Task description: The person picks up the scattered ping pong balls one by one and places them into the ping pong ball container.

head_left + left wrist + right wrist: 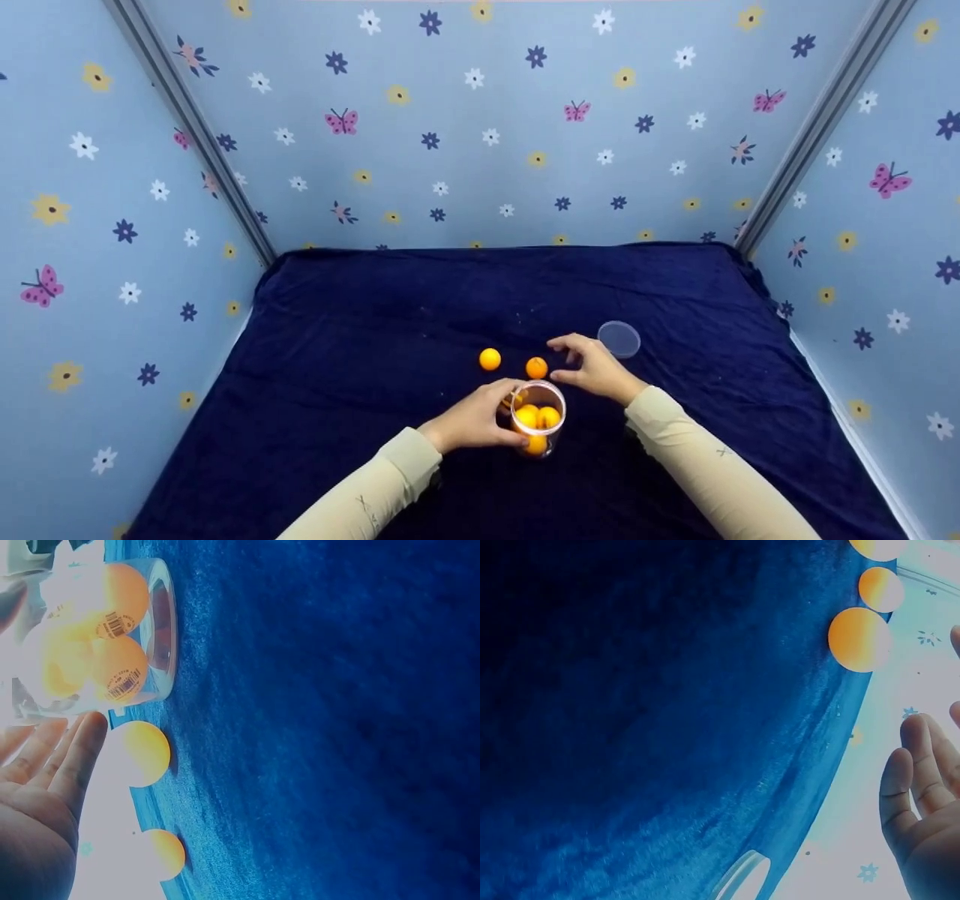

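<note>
My left hand [480, 416] holds a clear plastic jar [559, 409] by its side, thumb at the front and fingers round the back. Several orange table tennis balls [528, 415] lie inside; printed barcodes show on two in the left wrist view. Just beyond the jar, an orange ball [536, 367] rests on the cloth, and a second loose ball [490, 359] sits to its left. My right hand [592, 366] hovers right of the nearer ball, thumb and fingers apart with nothing between them. In the right wrist view its fingers [896, 795] are spread, away from the ball [860, 640].
A round clear lid [619, 340] lies on the cloth behind my right hand. Dark blue cloth [360, 330] covers the table, with wrinkles toward the right. Flower-patterned walls [487, 112] stand at the back and both sides, with grey metal posts [199, 131] at the corners.
</note>
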{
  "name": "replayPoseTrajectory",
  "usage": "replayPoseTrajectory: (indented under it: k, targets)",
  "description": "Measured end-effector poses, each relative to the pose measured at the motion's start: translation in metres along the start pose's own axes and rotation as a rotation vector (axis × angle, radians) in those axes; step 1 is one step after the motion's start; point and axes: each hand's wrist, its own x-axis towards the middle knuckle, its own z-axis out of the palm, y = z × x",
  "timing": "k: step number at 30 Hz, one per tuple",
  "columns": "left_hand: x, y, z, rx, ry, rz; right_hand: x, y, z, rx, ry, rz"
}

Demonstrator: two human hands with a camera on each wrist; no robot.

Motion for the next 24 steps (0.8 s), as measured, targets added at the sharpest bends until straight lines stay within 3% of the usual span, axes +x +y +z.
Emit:
replayPoseTrajectory:
  k: [24]
  targets:
    - [-0.002, 0.000, 0.003, -0.004, 0.012, 0.006, 0.012, 0.020, 0.026, 0.010, -0.131, 0.092]
